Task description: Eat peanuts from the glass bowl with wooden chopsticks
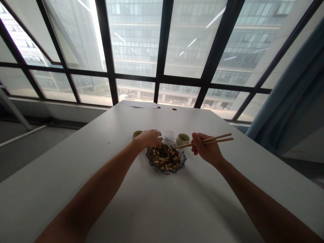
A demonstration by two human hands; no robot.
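A glass bowl (165,171) with a pointed, wavy rim stands on the white table, filled with what look like unshelled peanuts (165,161) and smaller dark pieces (164,150). My right hand (206,148) grips a pair of wooden chopsticks (219,138), their tips at the right part of the heap. Over the bowl's far left edge reaches my left hand (151,137), fingers bent and a little apart, nothing visible between them. Whether it touches the rim I cannot tell. Behind the bowl are a pale green cup (182,139), a second cup (137,134) partly hidden by my left hand, and a small whitish, see-through container (169,135).
Sheets of paper (140,104) lie at the far end of the white table (162,209), close to two dark round spots (174,109). Beyond it rise large windows with black frames (159,60). A blue curtain (286,91) hangs at the right, and a white metal frame (17,111) stands left.
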